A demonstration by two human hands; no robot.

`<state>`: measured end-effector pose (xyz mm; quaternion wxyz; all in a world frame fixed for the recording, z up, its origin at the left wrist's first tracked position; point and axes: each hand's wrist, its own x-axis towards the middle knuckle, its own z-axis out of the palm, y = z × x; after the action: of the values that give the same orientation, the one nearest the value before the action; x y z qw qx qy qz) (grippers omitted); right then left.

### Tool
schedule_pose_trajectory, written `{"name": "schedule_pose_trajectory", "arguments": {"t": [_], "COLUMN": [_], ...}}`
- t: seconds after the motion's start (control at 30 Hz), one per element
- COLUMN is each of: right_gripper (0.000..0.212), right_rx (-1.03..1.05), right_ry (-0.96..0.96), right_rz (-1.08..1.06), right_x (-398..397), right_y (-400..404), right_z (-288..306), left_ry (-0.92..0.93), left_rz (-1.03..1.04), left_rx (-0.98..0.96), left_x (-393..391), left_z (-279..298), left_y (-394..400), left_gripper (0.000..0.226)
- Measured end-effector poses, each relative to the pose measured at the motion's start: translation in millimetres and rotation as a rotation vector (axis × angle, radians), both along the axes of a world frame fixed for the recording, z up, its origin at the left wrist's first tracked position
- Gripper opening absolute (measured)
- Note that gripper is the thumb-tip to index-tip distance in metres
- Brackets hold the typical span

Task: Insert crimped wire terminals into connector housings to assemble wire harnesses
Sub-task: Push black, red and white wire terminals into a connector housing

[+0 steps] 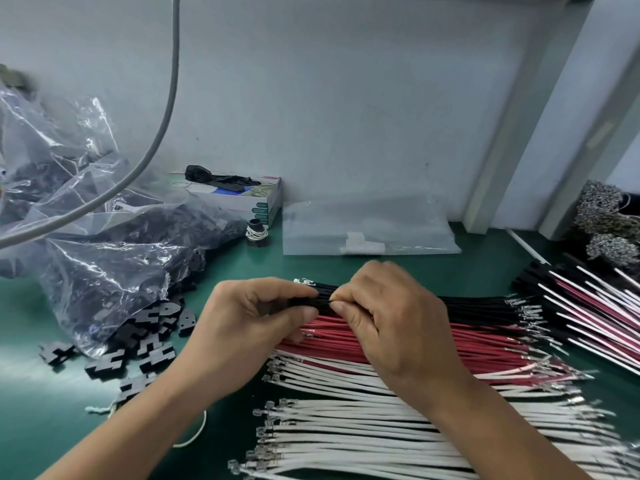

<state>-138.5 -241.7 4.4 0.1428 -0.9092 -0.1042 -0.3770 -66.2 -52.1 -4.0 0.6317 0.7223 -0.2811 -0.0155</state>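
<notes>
Head view, looking down at a green bench on which crimped wires lay sorted in rows by colour: black wires farthest from the person, red wires next, and white wires nearest. Left hand had its fingers curled round a small black part, apparently a connector housing, though most of it was hidden by the grip. Right hand pinched a black wire just beside that housing, thumb and forefinger closed on the insulation. One silver terminal showed above the left forefinger; whether it belonged to the wire being inserted could not be told. Loose black housings spilled from a clear plastic bag at the left, and finished harnesses of black, red and white wire lay at the right edge. A glove box stood against the back wall. For this step, the wire would be best held close behind its crimp so that it does not buckle, the terminal kept square to its cavity with the locking tab on the correct side, and pushed straight in until it latches; a light pull afterwards would confirm that it is seated.
</notes>
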Motion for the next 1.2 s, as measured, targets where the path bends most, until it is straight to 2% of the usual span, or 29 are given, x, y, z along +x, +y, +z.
{"name": "schedule_pose_trajectory", "arguments": {"t": [0.1,0.23,0.33,0.53,0.67,0.77,0.93,1.1,1.2], "right_gripper": [0.004,0.005,0.009,0.005,0.009,0.020,0.009,0.021,0.019], "right_rx": [-0.100,-0.219,-0.140,-0.044,0.041,0.161,0.256,0.286,0.298], "right_ry": [-0.075,0.123,0.267,0.300,0.281,0.252,0.145,0.128,0.094], "right_rz": [-0.047,-0.040,-0.058,-0.084,-0.089,-0.007,0.057,0.146,0.124], "right_x": [-2,-2,3,5,2,-1,-4,-5,-6], "right_y": [-1,6,9,6,-4,-11,-10,-10,-10], "right_z": [1,-11,-15,-17,-11,-6,1,1,2], "left_ry": [0.042,0.124,0.166,0.212,0.252,0.328,0.475,0.547,0.568], "left_rz": [0.086,0.174,0.188,0.176,0.165,0.117,-0.037,-0.136,-0.166], "left_rx": [-0.047,-0.102,-0.124,-0.139,-0.181,-0.238,-0.298,-0.340,-0.352], "left_x": [4,9,11,14,17,18,14,15,16], "left_z": [1,2,3,1,4,5,8,9,10], "left_y": [-3,-1,1,4,10,10,7,9,9], "left_gripper": [0.023,0.018,0.017,0.019,0.028,0.028,0.039,0.035,0.032]}}
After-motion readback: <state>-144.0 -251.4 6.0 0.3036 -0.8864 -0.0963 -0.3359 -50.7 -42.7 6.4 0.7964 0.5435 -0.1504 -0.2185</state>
